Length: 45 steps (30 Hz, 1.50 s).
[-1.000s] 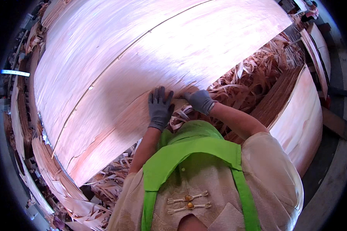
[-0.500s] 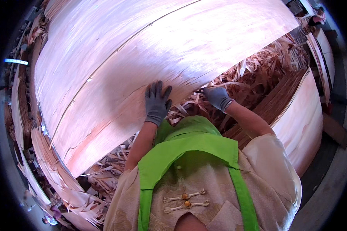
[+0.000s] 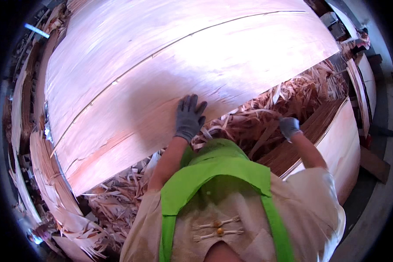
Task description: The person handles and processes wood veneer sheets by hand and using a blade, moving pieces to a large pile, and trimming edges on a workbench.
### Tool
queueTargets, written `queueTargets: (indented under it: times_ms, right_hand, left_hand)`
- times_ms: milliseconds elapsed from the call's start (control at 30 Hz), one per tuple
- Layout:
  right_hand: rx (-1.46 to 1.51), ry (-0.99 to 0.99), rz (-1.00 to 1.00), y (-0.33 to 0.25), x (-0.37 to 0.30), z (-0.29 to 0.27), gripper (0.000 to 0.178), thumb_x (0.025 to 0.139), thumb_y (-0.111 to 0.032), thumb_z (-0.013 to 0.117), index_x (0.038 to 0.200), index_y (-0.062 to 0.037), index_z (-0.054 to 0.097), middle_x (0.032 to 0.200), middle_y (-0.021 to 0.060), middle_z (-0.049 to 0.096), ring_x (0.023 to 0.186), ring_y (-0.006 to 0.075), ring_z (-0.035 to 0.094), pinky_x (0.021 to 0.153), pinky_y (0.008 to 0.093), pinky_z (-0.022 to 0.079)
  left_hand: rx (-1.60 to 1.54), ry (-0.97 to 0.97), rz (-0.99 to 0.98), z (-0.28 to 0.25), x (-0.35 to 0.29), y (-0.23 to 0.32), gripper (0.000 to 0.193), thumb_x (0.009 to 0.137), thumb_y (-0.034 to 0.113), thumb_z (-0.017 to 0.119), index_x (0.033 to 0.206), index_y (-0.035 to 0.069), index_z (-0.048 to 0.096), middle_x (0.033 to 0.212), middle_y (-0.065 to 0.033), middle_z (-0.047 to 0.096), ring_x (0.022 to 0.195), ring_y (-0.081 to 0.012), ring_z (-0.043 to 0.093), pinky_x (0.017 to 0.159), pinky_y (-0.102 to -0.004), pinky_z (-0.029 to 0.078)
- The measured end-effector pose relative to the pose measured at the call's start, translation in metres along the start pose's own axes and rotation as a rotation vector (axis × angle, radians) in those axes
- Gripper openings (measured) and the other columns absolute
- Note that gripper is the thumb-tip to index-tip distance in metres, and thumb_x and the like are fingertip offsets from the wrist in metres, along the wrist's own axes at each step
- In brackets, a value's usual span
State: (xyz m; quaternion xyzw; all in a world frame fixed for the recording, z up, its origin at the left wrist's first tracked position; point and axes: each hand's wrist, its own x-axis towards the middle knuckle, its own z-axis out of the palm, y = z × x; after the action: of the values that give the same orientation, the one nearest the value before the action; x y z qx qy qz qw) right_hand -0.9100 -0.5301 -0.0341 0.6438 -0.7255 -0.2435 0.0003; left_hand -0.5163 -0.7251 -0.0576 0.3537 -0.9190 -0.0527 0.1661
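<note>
A large pale wood veneer sheet [image 3: 170, 126] spreads out in front of me, with a long seam running across it. My left hand [image 3: 189, 117], in a grey glove, lies on the sheet close to its near edge, fingers stretched out. Off to the right, clear of the sheet, my right hand [image 3: 289, 128] is gloved too and closed like a fist. It hovers over wood shavings [image 3: 253, 126], beside a stack of veneer. Whatever it grips is too small or hidden to name.
Curled strips fill the gap along the sheet's near edge. A thick veneer stack [image 3: 336, 144] stands at the right, and more veneer bundles [image 3: 48, 174] line the left side. A person [image 3: 362, 40] is partly visible at the far right.
My right hand has pulled away from the sheet's near edge, to the right and toward me; a small dark tool showed at its fingers before. My left hand stays flat on the sheet.
</note>
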Motion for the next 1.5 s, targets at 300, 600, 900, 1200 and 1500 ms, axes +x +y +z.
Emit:
queueTargets:
  times_ms: [300,600,900,1200,1500]
  right_hand:
    - [0.917,0.152,-0.115,-0.191,0.065,-0.085,0.018,0.081,-0.025,0.055,0.087,-0.0096,0.062,0.08,0.0164,0.063,0.073,0.0361,0.06,0.064,0.0451,0.047]
    - [1.03,0.066,-0.128,-0.27,0.089,-0.13,0.024,0.075,-0.021,0.061,0.095,-0.0073,0.059,0.091,0.0166,0.063,0.085,0.0354,0.06,0.074,0.0435,0.048]
    - [1.067,0.361,-0.11,-0.279,0.09,-0.107,0.017,0.077,-0.016,0.057,0.092,-0.0083,0.059,0.099,0.0156,0.061,0.089,0.0344,0.059,0.076,0.0427,0.048]
    - [1.056,0.329,-0.076,-0.288,0.094,-0.104,0.022,0.076,-0.018,0.059,0.096,-0.0098,0.061,0.097,0.0153,0.062,0.088,0.0351,0.059,0.076,0.044,0.048]
    - [1.064,0.259,-0.007,-0.285,0.099,-0.094,0.024,0.076,-0.019,0.059,0.1,-0.0132,0.061,0.089,0.0147,0.064,0.085,0.0348,0.06,0.073,0.0453,0.048]
  left_hand:
    - [-0.1,0.019,0.008,-0.009,-0.011,-0.007,0.057,0.08,0.037,0.054,0.132,0.014,0.044,0.139,-0.017,0.035,0.131,-0.0346,0.028,0.108,-0.0533,0.013]
    - [0.243,-0.108,-0.223,-0.058,-0.041,-0.074,0.048,0.074,0.03,0.062,0.118,0.012,0.053,0.106,-0.0087,0.059,0.098,-0.0282,0.053,0.1,-0.0493,0.027]
    - [0.124,-0.204,-0.441,-0.067,-0.018,-0.072,0.032,0.074,0.026,0.067,0.103,0.014,0.059,0.111,-0.0124,0.056,0.098,-0.0323,0.056,0.077,-0.0438,0.047]
    - [0.047,-0.313,-0.298,-0.077,-0.01,-0.086,0.021,0.08,0.024,0.061,0.096,0.012,0.057,0.083,-0.0165,0.063,0.079,-0.0363,0.061,0.069,-0.0456,0.048]
    - [0.095,-0.008,-0.387,-0.162,0.009,-0.088,0.019,0.084,0.015,0.053,0.102,0.012,0.057,0.103,-0.0164,0.06,0.093,-0.0345,0.058,0.078,-0.0443,0.047]
